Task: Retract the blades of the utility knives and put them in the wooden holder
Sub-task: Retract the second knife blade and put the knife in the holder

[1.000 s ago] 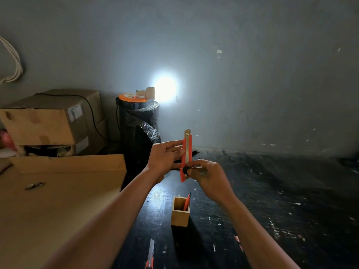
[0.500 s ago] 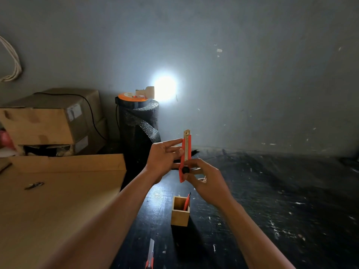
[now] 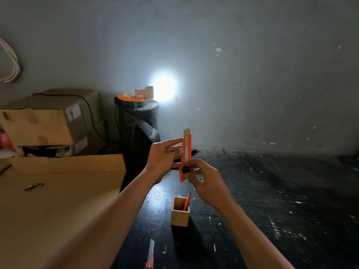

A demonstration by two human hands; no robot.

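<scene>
I hold an orange utility knife [image 3: 186,150] upright above the dark table, its metal tip pointing up and only a short bit showing past the body. My left hand [image 3: 162,159] grips its left edge with the fingers. My right hand [image 3: 206,183] pinches the lower end, thumb at the black slider knob. Below the hands stands the small wooden holder [image 3: 179,215] with one orange knife [image 3: 186,200] leaning inside. Another knife [image 3: 150,255] with its blade out lies on the table near the bottom edge.
A large cardboard sheet [image 3: 58,200] covers the left, with a small metal piece [image 3: 34,186] on it. Cardboard boxes [image 3: 48,121] are stacked at the back left. A black bubble-wrap roll [image 3: 138,131] with an orange reel and lamp stands by the grey wall.
The slider knob and my right thumb have shifted slightly down the knife body. The knife and my left hand stay nearly in the same place.
</scene>
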